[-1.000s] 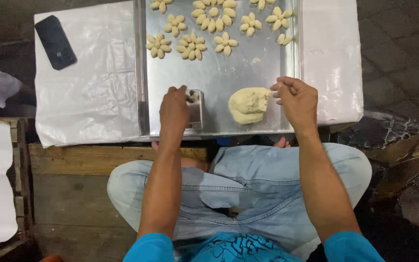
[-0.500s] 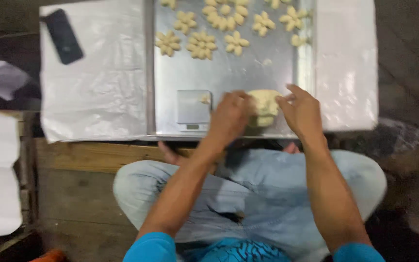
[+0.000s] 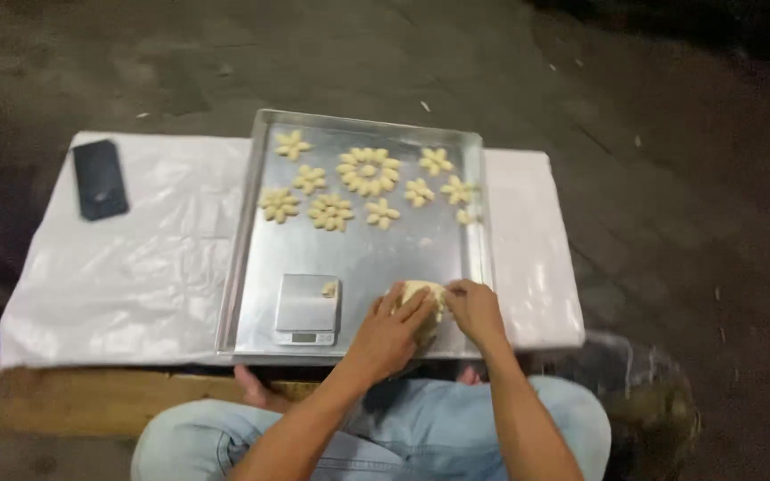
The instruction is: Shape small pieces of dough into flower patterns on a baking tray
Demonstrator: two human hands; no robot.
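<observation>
Dough lump point(image 3: 421, 292) pinched between left hand point(image 3: 391, 331) and right hand point(image 3: 474, 309), near tray point(image 3: 251, 232) front-right rim. Small scale point(image 3: 308, 307) just beside. Bare tray centre seen behind; flower cookies point(image 3: 367, 171) at far end.

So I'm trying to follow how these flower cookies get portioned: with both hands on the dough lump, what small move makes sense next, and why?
Probably pinch a small piece off the dough lump. Both the left hand and right hand are on it, the little scale beside it carries only one small bit, and the tray holds flowers made of many such petals.
</observation>
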